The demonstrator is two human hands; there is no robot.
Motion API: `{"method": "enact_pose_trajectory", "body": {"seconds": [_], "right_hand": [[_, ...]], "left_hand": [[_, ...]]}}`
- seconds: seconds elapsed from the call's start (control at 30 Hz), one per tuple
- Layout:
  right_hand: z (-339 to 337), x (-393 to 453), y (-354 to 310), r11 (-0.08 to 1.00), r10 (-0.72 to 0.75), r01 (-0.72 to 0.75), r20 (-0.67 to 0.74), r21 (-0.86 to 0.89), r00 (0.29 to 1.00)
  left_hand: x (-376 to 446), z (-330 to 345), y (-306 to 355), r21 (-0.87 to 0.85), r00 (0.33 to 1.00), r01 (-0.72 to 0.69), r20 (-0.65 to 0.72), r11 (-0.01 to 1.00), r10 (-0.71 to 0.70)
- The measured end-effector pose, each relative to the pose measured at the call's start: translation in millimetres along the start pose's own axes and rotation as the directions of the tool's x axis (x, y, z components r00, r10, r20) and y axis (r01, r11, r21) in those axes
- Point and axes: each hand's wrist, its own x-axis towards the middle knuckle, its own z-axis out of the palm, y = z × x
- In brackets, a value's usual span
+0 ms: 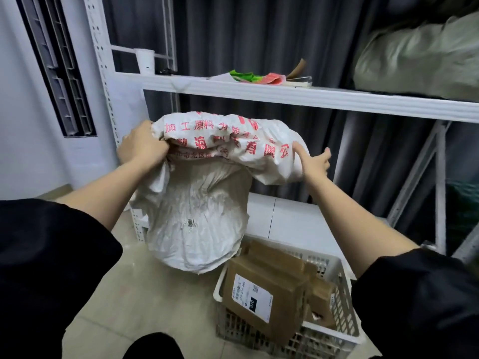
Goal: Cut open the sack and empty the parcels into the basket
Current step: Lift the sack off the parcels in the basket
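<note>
A white woven sack [202, 203] with red printed characters hangs in the air, upended, its lower end bulging just left of the basket. My left hand [141, 146] is clenched on the sack's upper left fold. My right hand [312, 160] presses against the sack's upper right side with fingers spread. The white slatted plastic basket [344, 301] stands on the floor at lower right. Brown cardboard parcels [261, 288] lie in it, one with a white shipping label. What is inside the sack is hidden.
A white metal shelf rack [285, 95] runs across behind the sack, with coloured papers [256, 77] and a paper cup [145, 60] on it. A pale green sack [420, 55] lies on the shelf at right. A white box [290, 218] sits behind the basket. Dark curtain behind; beige tiled floor.
</note>
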Motion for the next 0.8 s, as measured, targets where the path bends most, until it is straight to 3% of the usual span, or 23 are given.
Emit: {"method": "enact_pose_trajectory", "body": {"seconds": [0.07,0.13,0.2,0.33,0.43,0.53,0.6,0.63,0.7,0.8], "right_hand": [[-11.0,8.7,2.7,0.999,0.047,-0.042,0.197,-0.027,0.979],[-18.4,9.8,3.4,1.000,0.021,-0.019,0.456,-0.008,0.890],[-16.8,0.9,-2.4,0.999,-0.038,0.016,0.566,0.043,0.823],[6.2,-10.4,-19.8,0.972,-0.169,0.067,0.470,0.227,0.866],[17.5,-14.2,-29.9,0.943,-0.271,0.145,0.437,0.299,0.857],[17.2,-15.6,-32.8,0.926,-0.360,0.226,0.531,0.301,0.768],[16.6,-16.3,-30.9,0.905,-0.423,0.350,0.603,0.243,0.676],[17.2,-19.8,-31.8,0.888,-0.447,0.410,0.594,0.207,0.669],[20.8,-25.6,-34.4,0.852,-0.517,0.483,0.463,0.201,0.720],[31.4,-25.5,-38.5,0.863,-0.501,0.447,0.282,0.237,0.818]], "left_hand": [[2.6,0.9,-4.3,-0.021,1.000,-0.001,-0.026,1.000,0.001],[4.8,2.4,-6.7,-0.023,0.997,0.015,-0.080,1.000,-0.017],[7.1,3.5,-7.0,-0.021,0.989,0.059,-0.136,0.998,-0.061],[8.0,6.8,-3.2,0.056,0.974,0.045,-0.224,0.997,-0.031],[10.8,6.7,-1.0,0.093,0.970,0.035,-0.241,0.995,-0.012],[13.4,3.8,-1.8,0.115,0.960,0.038,-0.279,0.993,-0.005],[15.6,2.3,-2.1,0.160,0.946,0.014,-0.322,0.987,0.039],[17.0,1.8,-2.2,0.183,0.939,-0.007,-0.337,0.983,0.070],[18.6,0.4,-2.2,0.189,0.937,-0.037,-0.336,0.981,0.100],[14.4,1.2,-4.7,0.168,0.937,-0.070,-0.327,0.983,0.123]]}}
